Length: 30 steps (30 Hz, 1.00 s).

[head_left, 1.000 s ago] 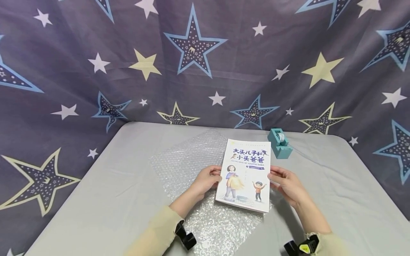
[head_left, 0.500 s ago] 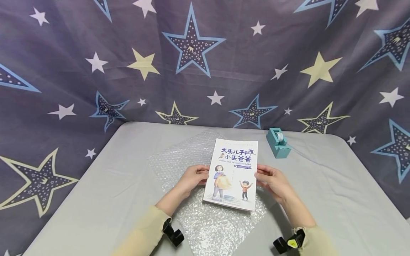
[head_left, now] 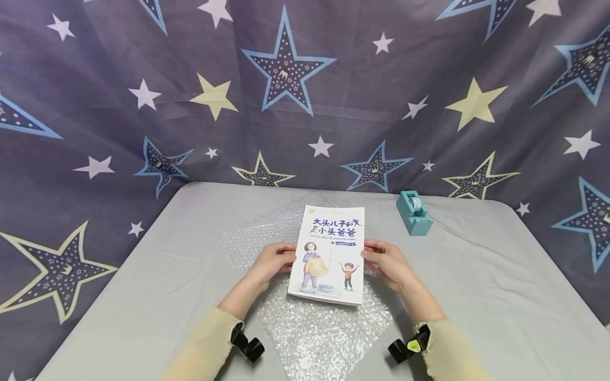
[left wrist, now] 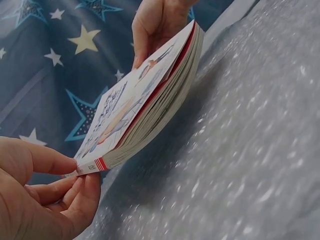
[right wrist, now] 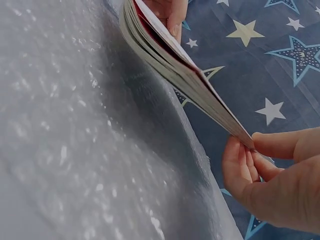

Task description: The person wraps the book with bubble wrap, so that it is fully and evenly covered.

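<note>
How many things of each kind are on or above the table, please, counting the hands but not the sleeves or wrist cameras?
Book: 1
Bubble wrap sheet: 1
Tape dispenser: 1
Hands (left hand, right hand): 2
Total: 5

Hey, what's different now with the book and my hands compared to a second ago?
The book has moved to your left, above the bubble wrap, and your left hand and right hand have gone with it. Nothing was newly taken or let go: both hands still grip its side edges. The bubble wrap and teal tape dispenser stayed put.
</note>
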{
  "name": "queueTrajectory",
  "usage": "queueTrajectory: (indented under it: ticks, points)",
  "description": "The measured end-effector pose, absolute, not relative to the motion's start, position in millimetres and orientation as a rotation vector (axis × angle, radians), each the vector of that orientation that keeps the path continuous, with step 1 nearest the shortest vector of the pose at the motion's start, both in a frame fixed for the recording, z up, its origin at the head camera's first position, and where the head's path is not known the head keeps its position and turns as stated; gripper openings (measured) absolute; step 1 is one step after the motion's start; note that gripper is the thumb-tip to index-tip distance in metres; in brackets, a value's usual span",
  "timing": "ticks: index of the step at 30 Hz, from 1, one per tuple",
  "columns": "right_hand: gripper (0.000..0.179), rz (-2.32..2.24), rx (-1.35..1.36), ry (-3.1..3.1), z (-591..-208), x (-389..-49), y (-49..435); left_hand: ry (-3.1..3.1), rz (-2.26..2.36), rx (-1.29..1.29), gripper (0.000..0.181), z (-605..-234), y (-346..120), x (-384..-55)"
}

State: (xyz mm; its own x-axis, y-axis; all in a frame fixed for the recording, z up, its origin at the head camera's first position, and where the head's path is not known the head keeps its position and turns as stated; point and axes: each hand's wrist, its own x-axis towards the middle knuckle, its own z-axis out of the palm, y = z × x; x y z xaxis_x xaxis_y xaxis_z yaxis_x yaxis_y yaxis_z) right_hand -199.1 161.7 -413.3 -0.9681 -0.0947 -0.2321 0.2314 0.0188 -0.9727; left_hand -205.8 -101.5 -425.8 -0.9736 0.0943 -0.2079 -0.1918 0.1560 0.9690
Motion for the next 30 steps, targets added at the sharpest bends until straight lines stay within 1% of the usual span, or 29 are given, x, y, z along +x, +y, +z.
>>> queueTrajectory:
  ticks: [15, 30]
  points:
    - [0.038, -1.978, 0.198, 2.105, -409.6, -215.7, 133.3, 2.320, 1.779, -0.113, 0.034, -426.1, -122.5, -215.7]
    - [0.034, -1.929, 0.233, 2.168, -418.0, -229.5, 118.3, 2.412, 1.712, -0.143, 0.034, -428.6, -128.7, -219.6]
